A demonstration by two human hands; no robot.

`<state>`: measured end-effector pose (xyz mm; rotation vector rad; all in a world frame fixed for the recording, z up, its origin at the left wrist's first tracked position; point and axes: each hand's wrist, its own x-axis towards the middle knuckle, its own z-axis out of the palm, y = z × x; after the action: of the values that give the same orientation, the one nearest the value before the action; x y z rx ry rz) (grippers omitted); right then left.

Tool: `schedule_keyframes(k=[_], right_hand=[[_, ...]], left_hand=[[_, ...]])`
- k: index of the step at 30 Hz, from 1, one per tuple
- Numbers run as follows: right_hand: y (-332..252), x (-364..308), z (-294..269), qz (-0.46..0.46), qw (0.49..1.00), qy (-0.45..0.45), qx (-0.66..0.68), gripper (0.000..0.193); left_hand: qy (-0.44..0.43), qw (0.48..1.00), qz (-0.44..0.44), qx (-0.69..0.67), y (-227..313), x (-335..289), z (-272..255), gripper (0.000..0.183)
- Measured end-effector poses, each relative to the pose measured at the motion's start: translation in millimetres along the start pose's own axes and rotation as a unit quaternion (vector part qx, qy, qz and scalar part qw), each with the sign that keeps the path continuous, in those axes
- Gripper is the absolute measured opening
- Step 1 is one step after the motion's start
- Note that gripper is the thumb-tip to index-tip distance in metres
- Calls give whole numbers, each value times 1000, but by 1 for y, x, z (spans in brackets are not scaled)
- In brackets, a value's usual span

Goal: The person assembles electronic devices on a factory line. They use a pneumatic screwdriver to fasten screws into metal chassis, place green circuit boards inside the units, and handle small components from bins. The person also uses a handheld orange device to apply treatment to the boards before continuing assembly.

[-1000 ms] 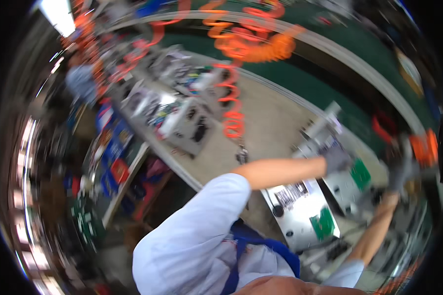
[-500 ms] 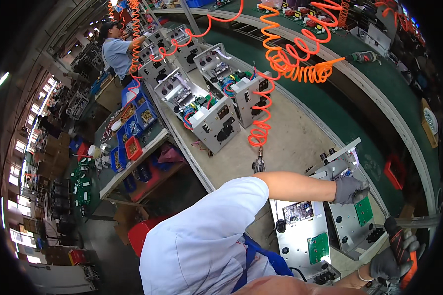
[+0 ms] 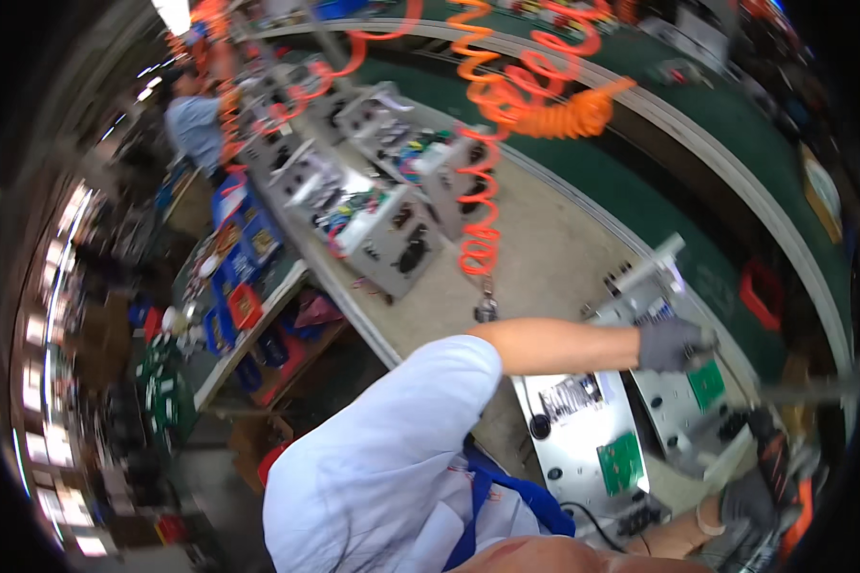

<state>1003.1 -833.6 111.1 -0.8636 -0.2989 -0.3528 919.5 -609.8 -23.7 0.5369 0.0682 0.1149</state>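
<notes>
My left hand [image 3: 677, 346], in a grey glove, reaches over a silver metal chassis [image 3: 667, 406] carrying a green circuit board [image 3: 706, 384]. Its fingers are curled closed; what they hold, if anything, is too blurred to make out. At the lower right my right hand [image 3: 747, 504], also gloved, is closed round a black and orange power drill [image 3: 774, 458], partly smeared by motion. Closer to my body lies a second open chassis [image 3: 575, 449], with a green board [image 3: 621, 464] and a dark component panel on it.
Coiled orange air hoses [image 3: 480, 205] hang over the bench [image 3: 535, 248], one ending in a metal fitting [image 3: 486, 307]. Several grey equipment housings [image 3: 392, 244] stand farther up the bench. Parts bins [image 3: 244, 306] are at left. A co-worker [image 3: 196, 124] stands at the far left.
The view has shifted and blurred, carrying most of the scene left and up. Both hands stay near the same chassis, the right with the power drill.
</notes>
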Motion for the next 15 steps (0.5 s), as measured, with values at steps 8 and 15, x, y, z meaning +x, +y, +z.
schedule_keyframes(k=[8,15], right_hand=[[26,1,9,-78,987,-123,-64,41],[40,15,18,-138,979,-100,-108,31]], left_hand=[[54,978,-102,173,10,-8,-18,57],[154,973,-161,65,11,-2,7,69]])
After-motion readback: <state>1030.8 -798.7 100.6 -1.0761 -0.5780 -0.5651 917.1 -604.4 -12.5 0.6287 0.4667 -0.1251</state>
